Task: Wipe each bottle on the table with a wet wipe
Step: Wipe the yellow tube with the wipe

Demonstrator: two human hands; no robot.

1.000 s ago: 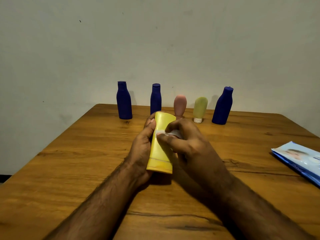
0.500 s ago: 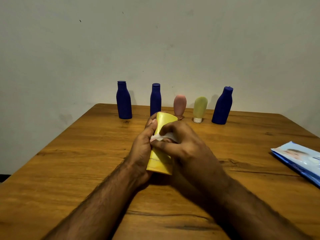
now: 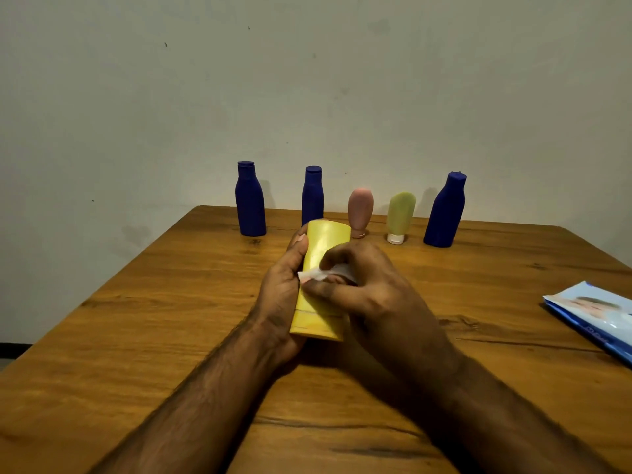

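A yellow bottle lies tilted above the middle of the wooden table, its base towards me. My left hand grips it from the left side, thumb near its far end. My right hand pinches a small white wet wipe against the bottle's upper face. Along the table's far edge stand three dark blue bottles, a pink tube and a pale green tube, both cap down.
A blue and white pack of wet wipes lies flat at the right edge of the table. A plain grey wall rises behind the row of bottles.
My right hand has slid the wipe down the yellow bottle towards me and to the left. The left hand holds the bottle in the same place.
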